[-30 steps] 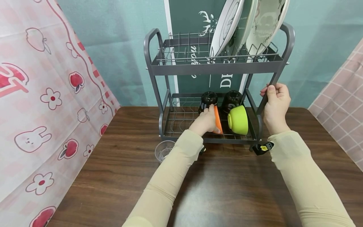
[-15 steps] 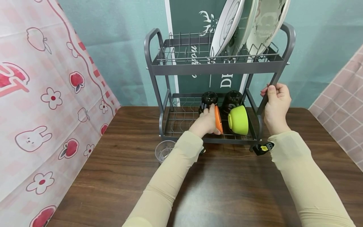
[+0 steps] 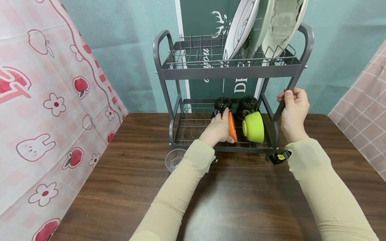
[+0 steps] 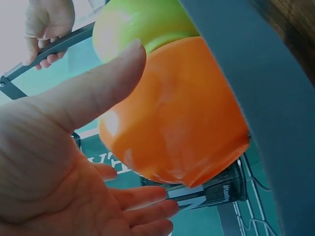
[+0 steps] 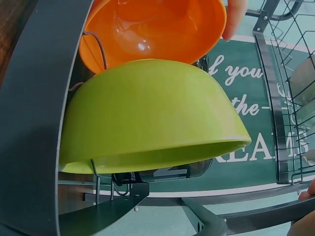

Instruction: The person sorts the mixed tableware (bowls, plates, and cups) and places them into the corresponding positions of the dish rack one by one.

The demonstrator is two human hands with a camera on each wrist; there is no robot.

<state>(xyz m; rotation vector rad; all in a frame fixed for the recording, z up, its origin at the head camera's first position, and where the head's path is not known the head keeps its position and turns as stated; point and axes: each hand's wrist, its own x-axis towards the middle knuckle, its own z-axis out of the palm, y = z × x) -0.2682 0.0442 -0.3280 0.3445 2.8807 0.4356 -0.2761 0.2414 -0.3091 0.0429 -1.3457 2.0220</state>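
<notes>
An orange bowl (image 3: 231, 127) stands on its side on the rack's lower tier, its base towards my left hand (image 3: 216, 129). In the left wrist view that hand has its thumb and fingers (image 4: 147, 212) spread out beside the orange bowl (image 4: 177, 113); whether the thumb tip touches it I cannot tell. A lime green bowl (image 3: 254, 128) stands on its side just to the right. My right hand (image 3: 294, 112) grips the right front post of the grey dish rack (image 3: 232, 73), fingers behind and thumb in front.
Two black glasses stand upside down behind the bowls, the left glass (image 3: 222, 105) and the right glass (image 3: 248, 105). Several plates (image 3: 242, 28) lean on the upper tier. A clear cup (image 3: 174, 160) sits on the wooden table (image 3: 120, 187), next to the left forearm.
My left hand has shifted slightly left, its fingers loosening from the orange bowl. The bowl barely differs in position, and the right hand keeps its hold on the post.
</notes>
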